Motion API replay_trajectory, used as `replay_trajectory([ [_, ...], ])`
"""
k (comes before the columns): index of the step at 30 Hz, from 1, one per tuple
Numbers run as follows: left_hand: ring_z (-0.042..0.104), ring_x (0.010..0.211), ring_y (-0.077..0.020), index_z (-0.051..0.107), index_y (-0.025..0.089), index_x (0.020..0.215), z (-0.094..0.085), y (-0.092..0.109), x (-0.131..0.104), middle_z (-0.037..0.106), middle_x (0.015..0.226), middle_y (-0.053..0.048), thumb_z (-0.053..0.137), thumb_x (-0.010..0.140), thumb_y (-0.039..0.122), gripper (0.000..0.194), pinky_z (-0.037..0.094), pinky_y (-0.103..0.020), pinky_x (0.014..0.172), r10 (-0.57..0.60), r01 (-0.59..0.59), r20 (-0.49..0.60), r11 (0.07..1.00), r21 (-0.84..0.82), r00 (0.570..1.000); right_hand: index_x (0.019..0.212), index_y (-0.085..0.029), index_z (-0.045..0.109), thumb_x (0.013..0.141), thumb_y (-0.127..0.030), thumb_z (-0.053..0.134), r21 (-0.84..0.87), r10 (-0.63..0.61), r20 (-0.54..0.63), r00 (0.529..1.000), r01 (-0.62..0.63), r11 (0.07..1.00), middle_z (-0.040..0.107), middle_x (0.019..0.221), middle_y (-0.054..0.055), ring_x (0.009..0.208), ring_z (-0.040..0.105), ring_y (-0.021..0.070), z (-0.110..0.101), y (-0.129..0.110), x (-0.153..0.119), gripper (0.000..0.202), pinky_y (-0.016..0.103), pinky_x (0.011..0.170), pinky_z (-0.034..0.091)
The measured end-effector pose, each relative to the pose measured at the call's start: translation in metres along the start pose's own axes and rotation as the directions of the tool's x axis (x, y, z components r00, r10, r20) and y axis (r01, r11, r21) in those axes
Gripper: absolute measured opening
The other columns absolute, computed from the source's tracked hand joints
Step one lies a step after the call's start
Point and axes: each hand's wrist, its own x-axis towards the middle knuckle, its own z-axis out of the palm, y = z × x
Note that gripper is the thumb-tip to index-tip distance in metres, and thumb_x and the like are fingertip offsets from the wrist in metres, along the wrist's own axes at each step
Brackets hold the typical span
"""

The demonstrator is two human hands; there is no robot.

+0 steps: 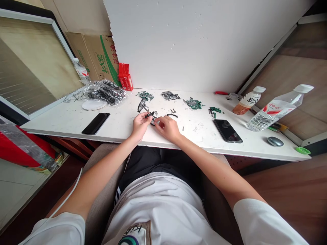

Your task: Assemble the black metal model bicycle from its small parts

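A small black model bicycle (145,107) is held between my two hands near the table's front edge. One wheel sticks up beyond my left fingers, and the other wheel lies under my right fingertips. My left hand (140,125) is closed on the frame with thumb and fingers. My right hand (168,127) pinches at the near wheel; any small part between its fingertips is too small to make out. Just past my right hand lie a curved black piece (172,115) and a few tiny screws (173,111).
Along the back lie green model parts (193,103), grey parts (170,96) and more green pieces (144,95). Bagged black parts (107,92) are at left. Phones (96,123) (227,130) flank my hands. Bottles (276,110) and a mouse (275,141) stand right.
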Motion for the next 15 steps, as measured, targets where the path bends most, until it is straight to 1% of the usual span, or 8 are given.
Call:
replay_trajectory([
  [5,0.069,0.104,-0.0223,0.069,0.017,0.114,0.0,0.003,-0.001,0.074,0.112,-0.012,0.095,0.072,0.046,0.058,0.055,-0.035,0.092,-0.001,0.003,-0.034,0.998,0.056,0.999,0.115,-0.023,0.078,0.106,-0.032,0.062,-0.013,0.007,0.014,1.0,-0.007,1.0,0.073,0.084,0.005,0.084,0.067,0.0226,-0.001,-0.001,0.001,0.021,0.031,0.076,0.046],
  [9,0.068,0.1,-0.0206,0.069,0.017,0.115,0.0,0.004,-0.001,0.074,0.108,-0.011,0.095,0.072,0.047,0.058,0.054,-0.033,0.087,-0.009,0.01,-0.028,0.998,0.061,1.0,0.115,-0.023,0.077,0.105,-0.035,0.061,0.022,-0.002,0.014,1.0,0.002,1.0,0.073,0.083,0.005,0.086,0.067,0.0232,-0.004,-0.001,0.001,0.022,0.031,0.078,0.046],
  [12,0.068,0.098,-0.0194,0.069,0.016,0.115,0.001,0.003,0.0,0.074,0.108,-0.01,0.096,0.072,0.046,0.059,0.054,-0.032,0.086,-0.007,0.009,-0.04,0.999,0.053,0.999,0.122,-0.022,0.073,0.103,-0.03,0.057,0.083,0.008,-0.018,1.0,-0.006,0.997,0.073,0.087,0.004,0.085,0.067,0.0222,-0.007,0.001,0.002,0.026,0.032,0.08,0.047],
  [15,0.068,0.097,-0.0189,0.07,0.016,0.115,0.0,0.001,0.002,0.074,0.105,-0.01,0.097,0.071,0.045,0.059,0.055,-0.031,0.085,-0.014,0.016,-0.066,0.999,0.034,0.998,0.125,-0.019,0.069,0.103,-0.025,0.047,0.15,0.07,-0.066,0.995,-0.059,0.987,0.074,0.093,0.005,0.083,0.067,0.0218,-0.012,0.006,0.007,0.032,0.032,0.08,0.049],
])
